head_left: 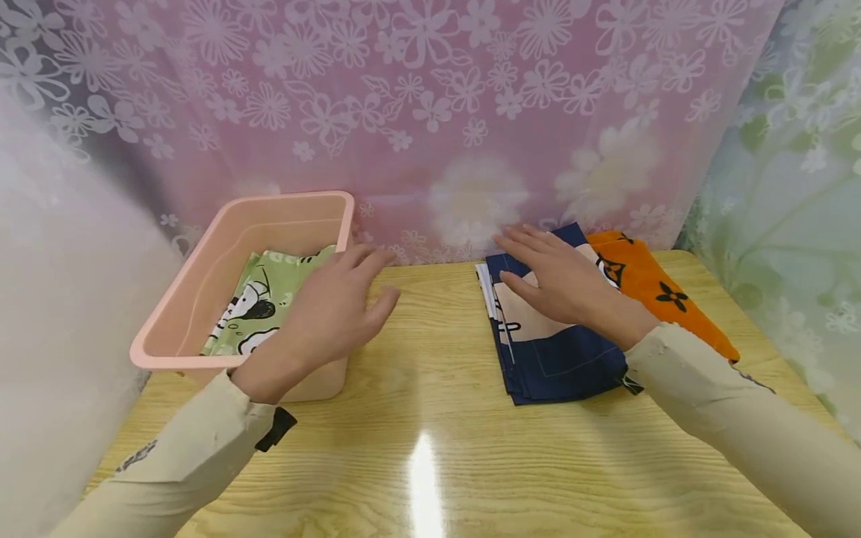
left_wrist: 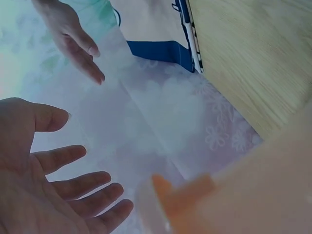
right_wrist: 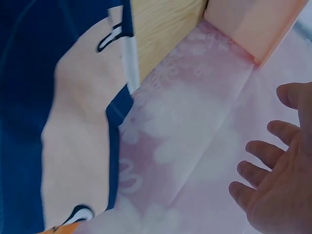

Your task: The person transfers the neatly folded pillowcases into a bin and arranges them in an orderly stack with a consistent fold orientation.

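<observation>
My left hand (head_left: 329,310) is held over the right side of a pink plastic bin (head_left: 168,317), its fingers straight and holding nothing. Inside the bin lies a folded green cloth (head_left: 289,273) with a cartoon dog print, partly hidden by that hand. Over a folded navy and beige cloth (head_left: 572,366) I hold my right hand (head_left: 554,273), fingers spread and nothing in them. In the right wrist view this hand appears apart from the navy cloth. An orange cloth (head_left: 646,288) with dark flower marks lies beside the navy one, partly covered by it.
The wooden table (head_left: 417,359) backs onto a pink flowered curtain (head_left: 403,134). A pale green floral curtain (head_left: 794,187) hangs along the right edge, and a whitish sheet (head_left: 60,299) stands on the left, close to the bin.
</observation>
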Action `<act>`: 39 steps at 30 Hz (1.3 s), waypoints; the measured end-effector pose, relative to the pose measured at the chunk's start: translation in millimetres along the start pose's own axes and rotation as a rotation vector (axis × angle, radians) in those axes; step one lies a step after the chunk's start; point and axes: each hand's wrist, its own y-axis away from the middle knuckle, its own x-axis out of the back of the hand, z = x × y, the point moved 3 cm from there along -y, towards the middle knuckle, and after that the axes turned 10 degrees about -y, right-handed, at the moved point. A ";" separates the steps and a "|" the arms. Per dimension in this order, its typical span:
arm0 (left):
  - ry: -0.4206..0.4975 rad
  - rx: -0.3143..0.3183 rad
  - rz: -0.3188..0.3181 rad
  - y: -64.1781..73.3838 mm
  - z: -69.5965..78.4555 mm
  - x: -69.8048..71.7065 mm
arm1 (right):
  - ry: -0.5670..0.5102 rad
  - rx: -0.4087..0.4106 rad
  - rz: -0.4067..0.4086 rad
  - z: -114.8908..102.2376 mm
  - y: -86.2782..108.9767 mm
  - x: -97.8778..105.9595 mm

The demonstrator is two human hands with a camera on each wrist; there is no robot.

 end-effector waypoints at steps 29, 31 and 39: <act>-0.265 -0.157 0.031 -12.8 65.2 -84.9 | 0.148 -0.091 -0.017 72.3 69.3 -3.1; -0.286 -0.159 0.012 -13.6 65.0 -91.8 | 0.162 -0.092 -0.010 76.4 72.2 -4.2; -0.344 -0.174 -0.066 -14.3 67.2 -114.4 | 0.138 -0.161 -0.029 87.0 83.8 -7.0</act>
